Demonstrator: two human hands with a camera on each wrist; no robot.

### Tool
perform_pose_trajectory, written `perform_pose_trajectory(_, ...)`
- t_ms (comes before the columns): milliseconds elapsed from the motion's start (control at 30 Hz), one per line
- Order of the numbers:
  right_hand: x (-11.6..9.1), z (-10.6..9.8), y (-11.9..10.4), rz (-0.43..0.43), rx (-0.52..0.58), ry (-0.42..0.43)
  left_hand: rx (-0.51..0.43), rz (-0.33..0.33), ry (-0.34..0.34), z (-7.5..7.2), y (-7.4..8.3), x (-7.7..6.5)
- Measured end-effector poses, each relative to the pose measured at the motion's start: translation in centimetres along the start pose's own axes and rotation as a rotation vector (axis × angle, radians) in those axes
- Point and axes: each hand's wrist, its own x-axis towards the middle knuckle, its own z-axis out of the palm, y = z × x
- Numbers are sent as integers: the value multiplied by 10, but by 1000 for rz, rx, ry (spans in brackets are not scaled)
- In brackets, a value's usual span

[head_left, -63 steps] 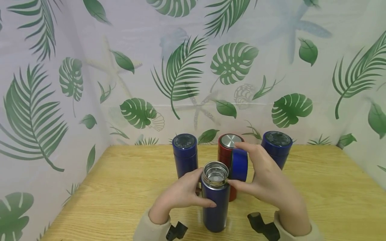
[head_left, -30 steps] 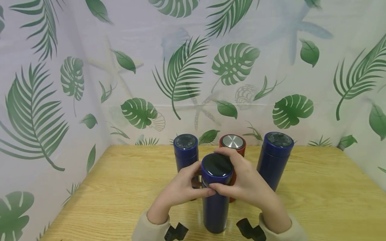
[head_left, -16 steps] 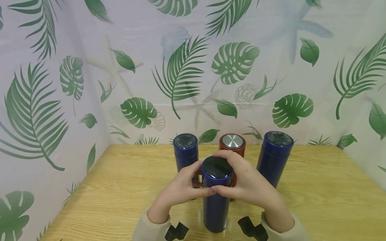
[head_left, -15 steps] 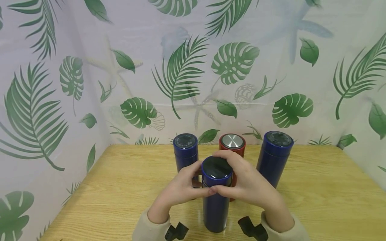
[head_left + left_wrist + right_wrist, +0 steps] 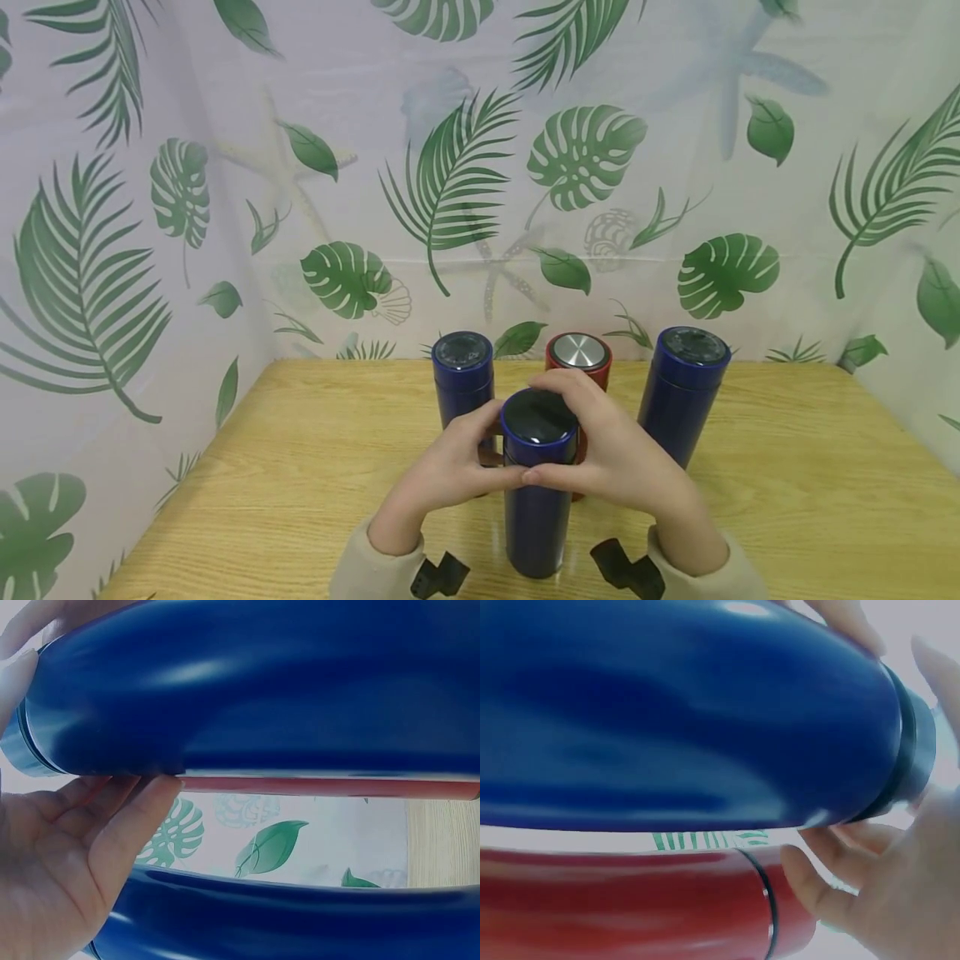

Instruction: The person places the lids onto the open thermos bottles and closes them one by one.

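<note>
A dark blue thermos (image 5: 537, 533) stands upright on the table at front centre. Its lid (image 5: 538, 417), blue-sided with a glossy black top, sits on the mouth. My left hand (image 5: 448, 468) holds the upper body from the left, just below the lid; the left wrist view has its fingers (image 5: 135, 825) against the blue wall. From the right, my right hand (image 5: 626, 454) grips the lid, with the index finger curved over its far rim. Both thumbs meet at the front. In the right wrist view a red thermos (image 5: 615, 904) lies close to the right hand's fingers.
Behind the held thermos stand a blue thermos at left (image 5: 461, 387), the red one, partly hidden, in the middle, and another blue thermos at right (image 5: 684, 400). The wooden table (image 5: 300, 467) ends at a leaf-patterned backdrop (image 5: 480, 167).
The right hand has brought the lid from beside the uncovered mouth onto the thermos. The lid then dropped slightly, closing the gap below it. The left hand has kept its hold.
</note>
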Motion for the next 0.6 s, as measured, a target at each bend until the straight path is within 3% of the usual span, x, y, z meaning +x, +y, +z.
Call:
perform_pose_trajectory(133,-1,-4,5,-47,137,-14,8,1,18,1,0,0)
perform_pose_trajectory(233,-2,-6,6,-73,180,-13,18,-1,35,2,0,0)
perform_pose_trajectory(467,-2,-7,4,-71,157,11,61,-2,78,4,3,0)
perform_pose_trajectory(600,-2,-4,3,-20,90,39,63,-6,86,4,3,0)
